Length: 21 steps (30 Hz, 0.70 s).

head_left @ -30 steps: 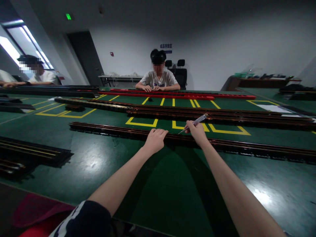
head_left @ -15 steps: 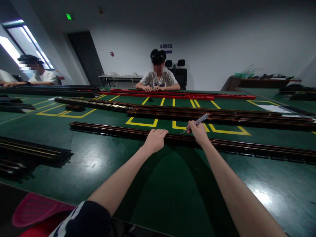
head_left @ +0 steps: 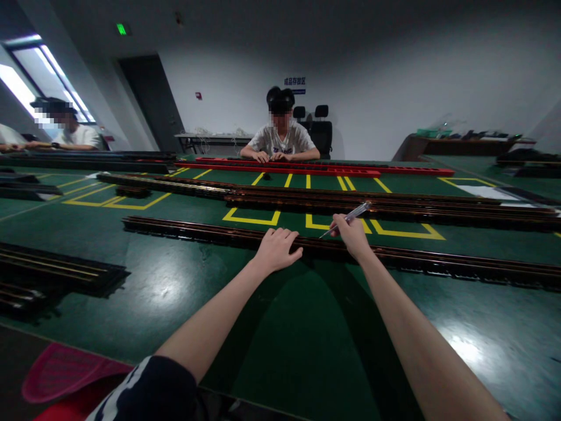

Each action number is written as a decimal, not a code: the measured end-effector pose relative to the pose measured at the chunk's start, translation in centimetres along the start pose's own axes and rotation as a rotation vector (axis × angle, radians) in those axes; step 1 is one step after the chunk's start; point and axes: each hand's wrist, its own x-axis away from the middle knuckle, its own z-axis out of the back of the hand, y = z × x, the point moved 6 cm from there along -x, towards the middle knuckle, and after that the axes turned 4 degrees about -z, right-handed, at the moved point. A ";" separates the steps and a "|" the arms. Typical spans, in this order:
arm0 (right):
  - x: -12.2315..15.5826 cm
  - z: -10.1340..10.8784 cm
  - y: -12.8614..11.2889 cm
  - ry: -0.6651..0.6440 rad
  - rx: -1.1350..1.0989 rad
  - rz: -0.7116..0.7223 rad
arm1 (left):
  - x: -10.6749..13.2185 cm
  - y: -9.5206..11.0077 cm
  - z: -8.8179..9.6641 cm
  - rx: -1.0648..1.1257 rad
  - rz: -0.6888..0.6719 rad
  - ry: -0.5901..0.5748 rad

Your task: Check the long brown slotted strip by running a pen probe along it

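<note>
A long dark strip with brown, shiny ridges (head_left: 210, 233) lies crosswise on the green table in front of me. My left hand (head_left: 277, 250) rests on it, palm down, with the fingers over the strip and the thumb stretched out to the right. My right hand (head_left: 353, 237) is closed around a slim screwdriver (head_left: 358, 211) with a pale, see-through handle. The thin metal shaft slants down to the left, its tip at the strip just right of my left hand. Whether the tip touches a particular part is too small to make out.
Beyond lies a bundle of similar strips (head_left: 394, 204), then red strips (head_left: 421, 171). More dark strips (head_left: 65, 266) lie at left. Yellow tape (head_left: 252, 221) marks the table (head_left: 166, 316). A person (head_left: 280, 131) sits opposite, and others sit far left. A pink chair (head_left: 65, 374) stands lower left.
My left thumb has spread out to the right, away from the fingers. The screwdriver tip has shifted very slightly left; my right hand stays nearly in place.
</note>
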 end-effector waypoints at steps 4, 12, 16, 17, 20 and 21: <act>0.0 0.0 0.0 0.003 0.008 -0.017 | -0.1 0.0 -0.3 -0.027 0.011 0.026; 0.9 -0.1 -1.1 0.023 0.038 -0.005 | -0.3 0.2 -0.2 -0.041 0.040 0.014; 0.9 -0.1 -1.4 0.026 0.067 0.028 | -0.4 0.2 0.0 -0.037 0.048 -0.010; 0.9 -0.1 -1.4 0.025 0.073 0.035 | -0.4 0.2 0.0 -0.036 0.051 -0.014; 0.9 -0.3 -1.5 0.018 0.081 0.057 | -0.3 0.1 0.1 -0.034 0.069 -0.012; 0.9 -0.3 -1.6 0.018 0.082 0.068 | -0.3 0.0 0.1 -0.035 0.076 -0.010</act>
